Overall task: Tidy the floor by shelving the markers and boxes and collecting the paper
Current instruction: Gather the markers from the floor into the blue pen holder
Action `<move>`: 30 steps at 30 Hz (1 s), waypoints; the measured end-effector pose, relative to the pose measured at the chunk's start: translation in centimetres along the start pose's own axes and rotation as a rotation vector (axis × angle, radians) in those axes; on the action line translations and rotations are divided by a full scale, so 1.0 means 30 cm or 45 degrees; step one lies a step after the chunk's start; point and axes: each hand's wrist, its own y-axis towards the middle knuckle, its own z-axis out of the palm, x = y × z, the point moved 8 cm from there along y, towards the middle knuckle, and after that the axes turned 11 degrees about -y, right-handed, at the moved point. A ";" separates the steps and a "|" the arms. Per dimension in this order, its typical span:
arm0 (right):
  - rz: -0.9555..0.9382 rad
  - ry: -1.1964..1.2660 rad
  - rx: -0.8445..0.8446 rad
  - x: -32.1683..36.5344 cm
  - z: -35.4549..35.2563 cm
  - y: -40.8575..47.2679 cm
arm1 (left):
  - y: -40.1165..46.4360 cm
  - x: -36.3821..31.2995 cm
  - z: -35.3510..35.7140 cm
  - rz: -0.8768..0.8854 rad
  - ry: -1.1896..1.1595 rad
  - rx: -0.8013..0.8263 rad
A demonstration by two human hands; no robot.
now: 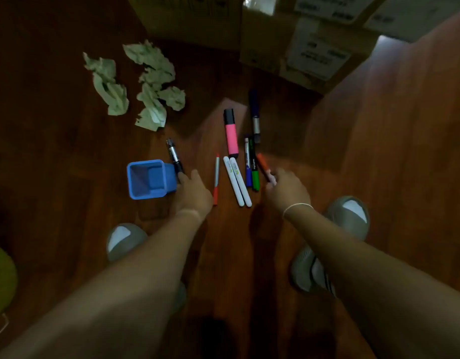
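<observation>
Several markers lie on the wooden floor: a pink highlighter (231,134), a dark blue marker (254,115), two white markers (236,181), a thin red pen (216,178), and a blue and a green marker (252,168). My left hand (191,193) grips a black marker (175,158) beside a blue square pen holder (148,178). My right hand (288,191) holds the end of an orange marker (263,164). Crumpled paper (135,82) lies at the upper left.
Cardboard boxes (301,40) stand along the back. My two grey shoes (349,213) rest on the floor near my arms. A green object (1,278) shows at the left edge.
</observation>
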 end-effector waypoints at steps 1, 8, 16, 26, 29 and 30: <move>0.005 -0.029 -0.007 0.008 0.010 0.026 | 0.027 0.018 0.012 -0.036 0.029 0.004; 0.095 -0.118 -0.141 -0.008 0.080 0.142 | 0.133 0.083 0.049 -0.063 -0.002 -0.228; 0.341 0.402 -0.083 -0.074 0.107 0.153 | 0.148 0.047 0.062 -0.016 -0.230 -0.169; 0.256 0.641 -0.111 0.055 0.090 0.198 | 0.117 0.035 0.137 -0.220 -0.191 0.052; 0.246 0.463 -0.091 0.069 0.090 0.215 | 0.113 0.021 0.140 -0.141 -0.019 0.007; 0.228 0.387 -0.098 0.073 0.088 0.220 | 0.114 0.012 0.138 -0.101 0.000 -0.025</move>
